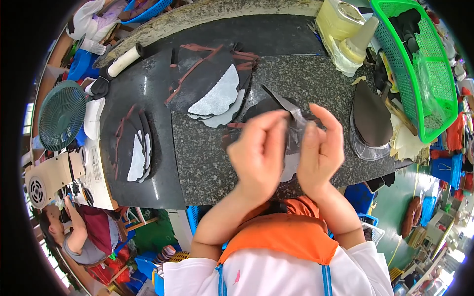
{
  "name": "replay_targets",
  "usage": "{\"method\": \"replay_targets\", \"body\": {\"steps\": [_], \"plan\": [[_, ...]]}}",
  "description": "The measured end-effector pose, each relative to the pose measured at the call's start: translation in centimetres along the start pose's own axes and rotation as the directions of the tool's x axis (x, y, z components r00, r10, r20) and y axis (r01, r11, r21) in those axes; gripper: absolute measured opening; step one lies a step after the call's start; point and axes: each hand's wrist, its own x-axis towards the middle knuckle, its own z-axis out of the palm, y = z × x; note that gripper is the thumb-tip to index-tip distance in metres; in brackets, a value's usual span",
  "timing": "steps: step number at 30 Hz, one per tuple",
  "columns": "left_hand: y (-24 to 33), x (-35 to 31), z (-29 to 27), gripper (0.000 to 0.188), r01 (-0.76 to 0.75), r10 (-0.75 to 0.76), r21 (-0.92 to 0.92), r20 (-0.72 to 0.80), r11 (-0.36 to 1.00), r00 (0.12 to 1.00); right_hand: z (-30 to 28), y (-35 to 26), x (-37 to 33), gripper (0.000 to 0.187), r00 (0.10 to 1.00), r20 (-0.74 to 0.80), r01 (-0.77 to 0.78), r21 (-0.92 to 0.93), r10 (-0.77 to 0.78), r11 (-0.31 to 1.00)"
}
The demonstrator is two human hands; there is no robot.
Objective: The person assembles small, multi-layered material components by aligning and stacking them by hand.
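Both hands are raised over the near middle of the stone worktop [207,163], slightly blurred. My left hand [259,153] is closed, its thumb and forefinger pinched at a thin dark pointed piece [281,101] with crumpled clear film [298,120] along it. My right hand [322,155] is curled close by; its forefinger is lifted and its thumb meets the edge of the film. What its other fingers hold is hidden. Beneath the hands lie more dark pieces [261,106] and a pale scalloped piece [290,167], partly covered.
Dark pieces with white scalloped patches [217,93] lie left of my hands, with a smaller stack [138,153] farther left. To the right are dark leaf-shaped pieces [370,116], a green basket [419,74] and a cone of thread [358,39]. A fan [61,116] stands left; a co-worker [81,229] sits lower left.
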Motion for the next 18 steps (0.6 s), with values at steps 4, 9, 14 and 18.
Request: {"method": "replay_targets", "body": {"steps": [4,9,14,18], "plan": [[-3.5,1.5,-1.7,0.011,0.071,-0.076,-0.079,-0.069,0.994,0.995,-3.9,2.5,0.5,0.017,0.984,-0.089,0.120,-0.303,-0.153,0.945],[-5.4,2.2,-2.9,0.015,0.401,-0.340,-0.364,0.220,0.841,0.914,-13.9,5.5,-0.8,0.021,0.964,0.251,0.144,-0.774,0.090,0.616],[-4.1,1.9,-2.6,0.015,0.554,-0.426,-0.269,0.412,0.788,0.805,-13.7,0.1,0.3,0.035,0.903,0.424,0.404,-0.789,-0.066,0.462],[-3.3,2.1,-2.4,0.014,0.495,-0.370,-0.325,0.375,0.806,0.850,-7.0,0.7,0.4,0.048,0.844,0.399,0.527,-0.487,-0.359,0.697]]}}
